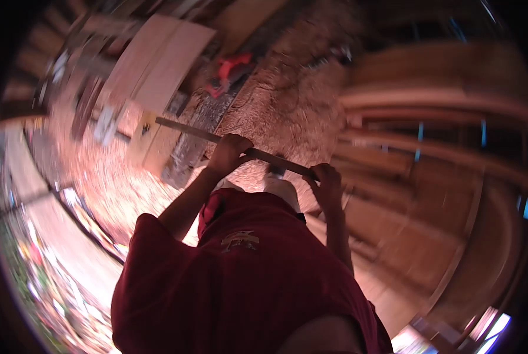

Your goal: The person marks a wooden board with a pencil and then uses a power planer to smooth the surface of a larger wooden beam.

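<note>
Counts: you have one long, thin strip [187, 131] in hand and two hands on it. Farther off there is one red power tool [231, 69] and a pair of pale panels [160, 59] lying side by side. Several heavy timbers [441, 100] are stacked to your right. They are too blurred to count exactly.

Strip: it is held in the air in front of your chest, above the floor and touching nothing but your hands. The blur hides whether it is wood or metal.

Left hand [229, 150]: your fingers are curled over the top of the strip near its middle and closed around it.

Right hand [327, 184]: your fingers are wrapped tight around the strip at its right end, which stops inside your grip.

Surface: the floor [287, 106] below is covered in sawdust and shavings. The red power tool lies on it, well beyond the strip.

Room: this is a cluttered woodworking space. The pale panels lie at the far left, the timbers run along the right, and loose clutter lines the left edge. The whole view is smeared by motion.

Direction: the strip's long axis runs across your body, roughly level. Its free end reaches well past your left hand, out to your left and away from you, and its other end sits nearer you on the right.

Clothing: your dark red shirt [246, 277] fills the bottom of the view.
</note>
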### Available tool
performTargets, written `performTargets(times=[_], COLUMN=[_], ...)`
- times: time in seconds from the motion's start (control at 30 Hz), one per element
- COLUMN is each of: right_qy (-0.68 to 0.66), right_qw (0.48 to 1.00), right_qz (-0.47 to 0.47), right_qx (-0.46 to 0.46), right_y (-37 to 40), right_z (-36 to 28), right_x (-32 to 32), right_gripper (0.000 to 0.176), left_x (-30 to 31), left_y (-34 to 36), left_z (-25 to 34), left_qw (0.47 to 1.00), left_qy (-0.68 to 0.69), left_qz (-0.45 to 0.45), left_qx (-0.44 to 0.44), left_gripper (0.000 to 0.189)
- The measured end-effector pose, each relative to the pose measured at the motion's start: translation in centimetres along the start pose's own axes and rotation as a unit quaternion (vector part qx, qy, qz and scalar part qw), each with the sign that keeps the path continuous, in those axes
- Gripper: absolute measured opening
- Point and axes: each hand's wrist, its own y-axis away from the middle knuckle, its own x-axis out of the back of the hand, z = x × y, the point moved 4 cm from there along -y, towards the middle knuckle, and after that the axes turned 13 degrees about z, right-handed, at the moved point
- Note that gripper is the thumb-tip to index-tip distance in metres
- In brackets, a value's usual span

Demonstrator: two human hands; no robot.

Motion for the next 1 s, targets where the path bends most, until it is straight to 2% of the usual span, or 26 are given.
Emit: performTargets(times=[0.07,0.13,0.27,0.3,0.43,0.53,0.63,0.67,0.7,0.73,0.8,0.83,0.87,0.93,0.97,1.0], right_qy=[-0.024,-0.038,-0.086,-0.101,-0.129,-0.08,-0.103,-0.119,-0.137,-0.157,-0.191,-0.209,-0.209,-0.204,-0.205,-0.205], right_qw=[0.995,0.979,0.919,0.904,0.866,0.824,0.769,0.772,0.772,0.771,0.77,0.77,0.761,0.743,0.739,0.732], right_qz=[-0.081,-0.119,-0.228,-0.254,-0.332,-0.364,-0.465,-0.442,-0.417,-0.39,-0.371,-0.363,-0.37,-0.386,-0.38,-0.374], right_qx=[0.049,0.161,0.31,0.33,0.351,0.427,0.427,0.442,0.461,0.478,0.483,0.482,0.491,0.507,0.518,0.532], right_y=[-3.9,-8.3,-15.8,-17.8,-24.4,-26.8,-28.3,-28.8,-29.6,-30.3,-31.3,-31.7,-31.7,-31.6,-31.8,-31.7], right_z=[4.0,4.9,5.3,5.4,4.2,1.9,0.1,-0.3,-1.1,-1.8,-2.7,-3.1,-3.5,-3.7,-4.3,-4.8], right_x=[-2.0,-2.5,-3.7,-4.7,-10.4,-14.7,-19.4,-19.8,-20.2,-20.5,-20.6,-20.7,-21.2,-22.0,-22.1,-22.0], right_gripper=[0.029,0.033,0.037,0.037,0.037,0.035,0.043,0.041,0.04,0.038,0.036,0.035,0.035,0.037,0.037,0.037], left_x=[-0.2,-0.6,-0.4,-1.0,-1.5,-2.1,-1.7,-1.5,-1.3,-1.2,-3.4,-4.7,-5.0,-5.1,-5.7,-6.6], left_y=[-1.6,-1.6,-2.1,-1.9,-2.2,-0.7,-0.1,0.0,0.0,0.0,-0.1,0.2,-1.5,-4.3,-4.7,-4.7], left_z=[0.6,1.4,3.5,3.3,2.7,-0.8,-3.7,-4.0,-4.1,-4.4,-5.4,-6.7,-6.8,-6.3,-6.3,-6.7], left_qw=[0.997,0.986,0.961,0.952,0.918,0.901,0.881,0.867,0.84,0.763,0.561,0.531,0.498,0.385,0.314,0.285], left_qy=[-0.043,-0.082,-0.182,-0.21,-0.239,-0.227,-0.218,-0.21,-0.247,-0.279,-0.334,-0.304,-0.283,-0.218,-0.225,-0.149], left_qz=[0.03,0.072,0.143,0.15,0.191,0.198,0.231,0.249,0.263,0.378,0.58,0.568,0.619,0.71,0.702,0.748], left_qx=[0.064,0.122,0.15,0.166,0.252,0.314,0.351,0.378,0.405,0.443,0.488,0.55,0.537,0.548,0.598,0.581], left_gripper=[0.029,0.027,0.034,0.039,0.035,0.03,0.028,0.028,0.045,0.053,0.07,0.09,0.095,0.101,0.102,0.094])
